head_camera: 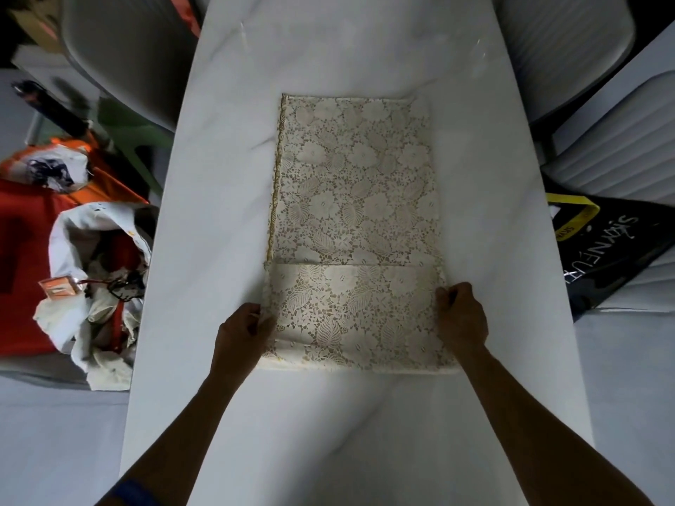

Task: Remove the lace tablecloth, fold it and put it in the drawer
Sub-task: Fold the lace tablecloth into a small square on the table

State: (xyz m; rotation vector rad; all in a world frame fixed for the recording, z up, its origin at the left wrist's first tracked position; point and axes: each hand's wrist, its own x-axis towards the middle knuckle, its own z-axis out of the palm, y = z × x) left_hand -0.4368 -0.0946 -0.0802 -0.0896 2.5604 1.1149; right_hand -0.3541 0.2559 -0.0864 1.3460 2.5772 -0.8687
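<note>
Head view puts the cream floral lace tablecloth (356,228) already off its spread and folded into a long narrow stack lying down the middle of the white marble-patterned table (219,177), its near end close to my edge. That near end is doubled back over the stack (the flap's edge runs straight across). My left hand (243,334) pinches the flap's left side, and my right hand (462,315) grips its right side, fingers curled into the lace. I judge removal done and folding well along, with maybe one or two more folds left. No drawer shows anywhere, so stowing is still entirely ahead.
</note>
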